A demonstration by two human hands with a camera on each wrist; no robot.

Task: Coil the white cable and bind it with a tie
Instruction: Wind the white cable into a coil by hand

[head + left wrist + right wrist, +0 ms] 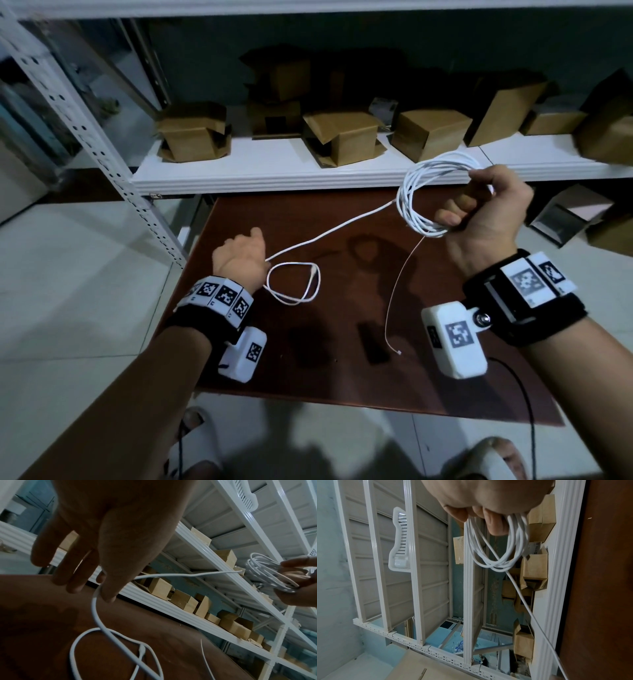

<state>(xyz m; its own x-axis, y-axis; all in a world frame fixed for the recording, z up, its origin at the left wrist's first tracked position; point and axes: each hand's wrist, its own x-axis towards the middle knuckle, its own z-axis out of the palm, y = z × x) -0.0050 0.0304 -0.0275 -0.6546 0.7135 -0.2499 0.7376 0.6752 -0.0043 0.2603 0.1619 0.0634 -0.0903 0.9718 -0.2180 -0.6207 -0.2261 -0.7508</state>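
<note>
My right hand is raised over the table's far right and grips a coil of white cable of several turns; its fingers curl round the bundle in the right wrist view. One strand runs from the coil down and left to my left hand, which pinches it between thumb and index finger low over the table. Beyond that hand the cable's loose end lies in a small loop on the dark wood. A thin white tie lies on the table below the right hand.
The dark brown table stands against a white shelf carrying several cardboard boxes. A perforated white shelf post slants down at the left. Pale floor tiles surround the table.
</note>
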